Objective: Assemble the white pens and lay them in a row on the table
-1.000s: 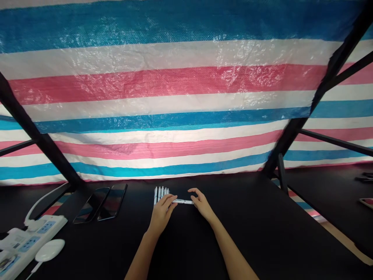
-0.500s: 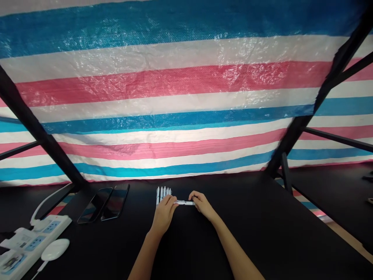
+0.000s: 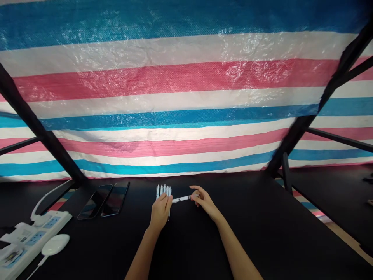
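Between my two hands is a white pen [image 3: 181, 199], slightly tilted, its right end higher. My left hand [image 3: 160, 211] is closed around its left end, and the fingers hide that part. At the other end, my right hand [image 3: 205, 203] pinches the pen with the thumb and lower fingers while the index finger reaches out straight. The right tip is partly hidden by these fingers. Just behind my left hand, several white pens [image 3: 161, 189] lie side by side in a row on the black table [image 3: 186, 249]; my hand covers most of their lower parts.
Two dark phones [image 3: 95, 202] lie to the left. Nearer, a white power strip [image 3: 35, 239] with plugs and cables sits beside a round white charger [image 3: 56, 244]. Black frame bars [image 3: 58, 151] rise on both sides, before a striped tarp [image 3: 180, 144] behind the table.
The held pen has tilted, its right end rising a little. My left hand has shifted slightly left and lower, and my right index finger has straightened.
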Tool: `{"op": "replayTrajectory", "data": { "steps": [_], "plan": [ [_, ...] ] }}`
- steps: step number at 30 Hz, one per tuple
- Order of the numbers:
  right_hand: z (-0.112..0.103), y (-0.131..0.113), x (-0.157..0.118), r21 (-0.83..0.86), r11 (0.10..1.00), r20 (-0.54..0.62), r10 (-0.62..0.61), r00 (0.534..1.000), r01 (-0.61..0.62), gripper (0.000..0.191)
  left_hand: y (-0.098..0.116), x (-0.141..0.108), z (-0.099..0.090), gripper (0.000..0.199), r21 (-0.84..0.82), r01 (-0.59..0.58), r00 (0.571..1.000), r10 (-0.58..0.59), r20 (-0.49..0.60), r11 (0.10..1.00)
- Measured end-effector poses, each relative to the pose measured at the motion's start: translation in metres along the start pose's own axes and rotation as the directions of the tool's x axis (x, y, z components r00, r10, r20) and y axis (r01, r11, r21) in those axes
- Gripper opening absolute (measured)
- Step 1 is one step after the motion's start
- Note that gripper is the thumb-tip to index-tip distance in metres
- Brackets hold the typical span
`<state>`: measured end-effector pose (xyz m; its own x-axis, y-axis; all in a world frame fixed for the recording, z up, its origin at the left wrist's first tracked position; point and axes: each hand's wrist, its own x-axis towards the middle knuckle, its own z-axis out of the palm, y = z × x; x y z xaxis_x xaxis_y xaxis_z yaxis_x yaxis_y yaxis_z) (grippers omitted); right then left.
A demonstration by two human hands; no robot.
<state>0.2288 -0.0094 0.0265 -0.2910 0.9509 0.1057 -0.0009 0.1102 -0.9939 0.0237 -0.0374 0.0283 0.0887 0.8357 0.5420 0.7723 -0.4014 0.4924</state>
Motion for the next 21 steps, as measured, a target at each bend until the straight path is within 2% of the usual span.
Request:
{"op": "replayTrajectory", "data": {
  "steps": [5,8,13,17,21],
  "plan": [
    [0.001,0.003,0.0,-0.009,0.997,-0.049,0.07,0.996,-0.071,0.047,-0.002,0.001,0.001,0.042,0.081,-0.093,0.996,0.093,0.008,0.992],
    [-0.001,0.004,0.002,0.045,0.998,-0.039,0.042,0.998,-0.04,0.043,-0.003,0.003,0.0,0.042,0.131,-0.119,0.993,0.12,-0.001,0.984],
    [-0.006,0.008,0.008,0.125,0.992,-0.001,-0.004,1.0,0.004,0.054,-0.007,0.004,-0.002,0.041,0.187,-0.115,0.993,0.117,0.0,0.976],
    [-0.004,0.014,0.013,-0.007,0.999,-0.067,0.046,0.997,-0.046,0.046,-0.013,0.002,0.001,0.037,0.199,-0.08,0.997,0.083,-0.008,0.977],
    [-0.002,0.02,0.015,-0.107,0.993,-0.086,0.031,0.996,-0.04,0.04,-0.018,0.003,0.001,0.033,0.234,-0.068,0.995,0.084,-0.059,0.97]
  ]
}}
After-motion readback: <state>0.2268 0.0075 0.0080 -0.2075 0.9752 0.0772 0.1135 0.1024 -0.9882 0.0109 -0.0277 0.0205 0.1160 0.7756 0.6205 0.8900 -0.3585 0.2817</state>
